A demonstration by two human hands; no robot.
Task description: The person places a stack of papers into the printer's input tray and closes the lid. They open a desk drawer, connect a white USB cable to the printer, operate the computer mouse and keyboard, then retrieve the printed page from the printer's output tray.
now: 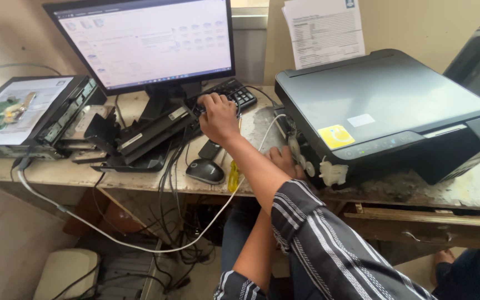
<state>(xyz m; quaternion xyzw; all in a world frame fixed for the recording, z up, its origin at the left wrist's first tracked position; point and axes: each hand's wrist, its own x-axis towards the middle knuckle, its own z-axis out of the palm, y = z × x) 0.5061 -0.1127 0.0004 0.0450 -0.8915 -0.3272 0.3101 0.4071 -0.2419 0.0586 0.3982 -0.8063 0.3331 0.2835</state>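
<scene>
I am reaching my right hand (218, 118) forward, fingers curled down and pressing on the black keyboard (230, 94), clamped on nothing. The keyboard is lying flat and slanted under my fingertips, its small dark keys showing just beyond my knuckles. My left hand (284, 161) is resting below my right forearm, touching the black printer's (387, 108) front corner; I cannot tell whether its fingers are gripping. A black mouse (205, 170) is sitting near my wrist.
</scene>
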